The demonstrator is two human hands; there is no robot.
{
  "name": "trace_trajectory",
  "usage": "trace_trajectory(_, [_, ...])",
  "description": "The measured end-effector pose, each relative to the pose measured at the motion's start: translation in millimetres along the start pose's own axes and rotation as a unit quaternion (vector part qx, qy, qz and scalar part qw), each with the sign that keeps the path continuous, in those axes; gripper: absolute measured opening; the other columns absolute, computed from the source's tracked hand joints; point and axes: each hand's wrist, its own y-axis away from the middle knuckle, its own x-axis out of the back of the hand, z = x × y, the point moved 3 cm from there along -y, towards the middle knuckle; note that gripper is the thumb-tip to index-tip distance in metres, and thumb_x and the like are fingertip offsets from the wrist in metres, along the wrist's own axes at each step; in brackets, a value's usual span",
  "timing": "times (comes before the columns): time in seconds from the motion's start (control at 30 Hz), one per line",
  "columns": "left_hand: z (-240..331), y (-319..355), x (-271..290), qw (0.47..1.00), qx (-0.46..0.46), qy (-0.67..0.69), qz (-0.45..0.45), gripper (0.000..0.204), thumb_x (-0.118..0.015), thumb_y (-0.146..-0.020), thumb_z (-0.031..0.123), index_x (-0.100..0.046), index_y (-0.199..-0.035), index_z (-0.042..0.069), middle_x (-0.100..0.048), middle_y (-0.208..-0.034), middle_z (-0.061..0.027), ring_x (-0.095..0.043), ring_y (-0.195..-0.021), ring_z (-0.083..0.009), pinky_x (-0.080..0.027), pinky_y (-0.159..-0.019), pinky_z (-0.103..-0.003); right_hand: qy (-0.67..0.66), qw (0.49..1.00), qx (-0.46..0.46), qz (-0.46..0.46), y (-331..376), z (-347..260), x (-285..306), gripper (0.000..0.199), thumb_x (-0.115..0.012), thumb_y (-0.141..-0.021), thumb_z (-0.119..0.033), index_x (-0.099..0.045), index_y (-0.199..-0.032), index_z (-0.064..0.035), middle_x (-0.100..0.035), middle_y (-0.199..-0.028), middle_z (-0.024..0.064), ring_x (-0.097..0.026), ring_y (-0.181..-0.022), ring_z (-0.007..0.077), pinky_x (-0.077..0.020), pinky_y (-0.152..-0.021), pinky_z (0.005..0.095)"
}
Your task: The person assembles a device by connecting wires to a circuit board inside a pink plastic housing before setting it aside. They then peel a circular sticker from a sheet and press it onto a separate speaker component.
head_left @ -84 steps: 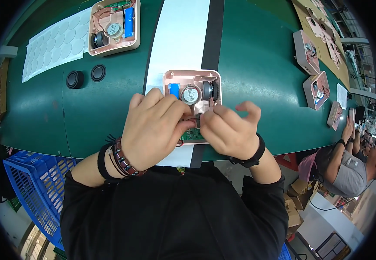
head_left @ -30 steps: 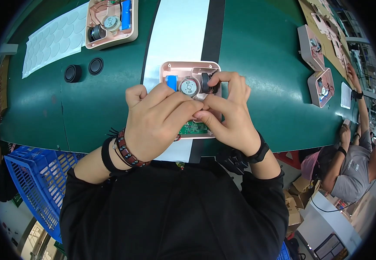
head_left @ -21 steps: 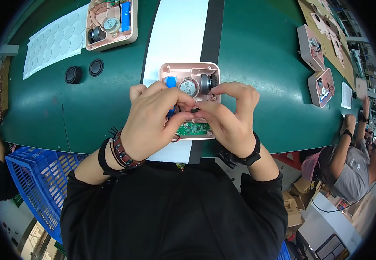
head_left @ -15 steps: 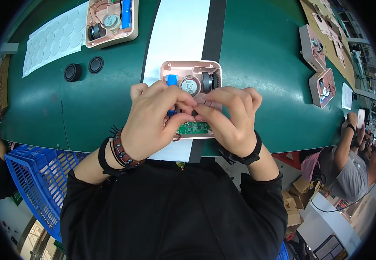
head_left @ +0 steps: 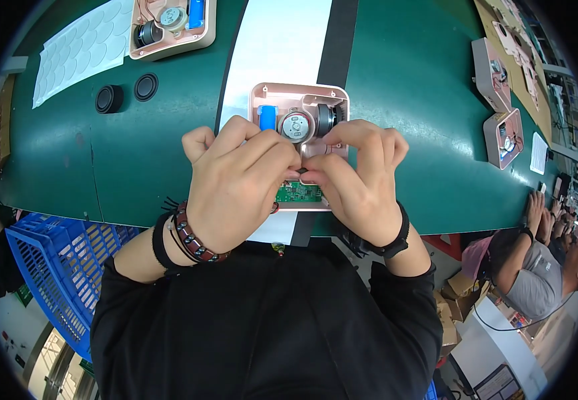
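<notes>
A pink open device shell (head_left: 270, 95) lies on the green belt in front of me. Inside it I see a blue cylinder (head_left: 267, 117), a round silver speaker (head_left: 296, 125), a dark round part (head_left: 324, 119) and a green circuit board (head_left: 298, 193). My left hand (head_left: 239, 183) and my right hand (head_left: 359, 177) rest on the shell, fingertips pinched together over its middle, just below the speaker. What the fingertips grip is hidden.
Another open pink shell (head_left: 169, 23) lies at the far left, beside a white sheet of round pads (head_left: 82, 53) and two black round discs (head_left: 127, 93). More shells (head_left: 499, 100) lie to the right. A blue crate (head_left: 59, 267) stands lower left. A person (head_left: 535, 267) sits at right.
My hands have slid from the shell's near edge to its middle, and the fingertips of both have closed together below the speaker. The shell has stayed in place.
</notes>
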Motion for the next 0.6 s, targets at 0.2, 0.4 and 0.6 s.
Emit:
trace_trajectory(0.2, [-2.4,2.3,-0.7,0.997,0.037,0.042,-0.06,0.013,-0.072,-0.072,0.015,-0.059,-0.075,0.015,-0.056,-0.071,0.0076,-0.051,-0.075,-0.0136,-0.025,-0.072,-0.038,-0.101,0.993,-0.045,-0.031,0.8,11.4,-2.5,0.018,-0.078,-0.067,-0.015,-0.065,-0.08,-0.0144,-0.052,-0.106,0.0072,-0.048,-0.102,0.0248,-0.0295,-0.087,0.0372])
trace_trajectory(0.4, [-1.4,0.7,-3.8,0.997,0.039,0.03,-0.066,0.014,-0.071,-0.072,0.016,-0.058,-0.073,0.015,-0.056,-0.07,0.0071,-0.051,-0.074,-0.0136,-0.025,-0.071,-0.038,-0.239,0.963,-0.104,-0.065,3.2,19.6,-11.3,0.016,-0.075,-0.068,-0.008,-0.064,-0.079,-0.0104,-0.047,-0.107,0.0086,-0.043,-0.104,0.0265,-0.0333,-0.091,0.0377])
trace_trajectory(0.6, [12.5,-6.8,-9.6,0.994,-0.02,-0.087,-0.065,0.013,-0.068,-0.073,0.016,-0.056,-0.07,0.016,-0.053,-0.067,0.0072,-0.053,-0.076,-0.0133,-0.03,-0.072,-0.036,-0.182,0.974,-0.09,-0.098,-3.3,23.5,-11.6,0.017,-0.074,-0.066,-0.005,-0.064,-0.08,-0.0087,-0.048,-0.104,0.007,-0.043,-0.102,0.0267,-0.0358,-0.091,0.037])
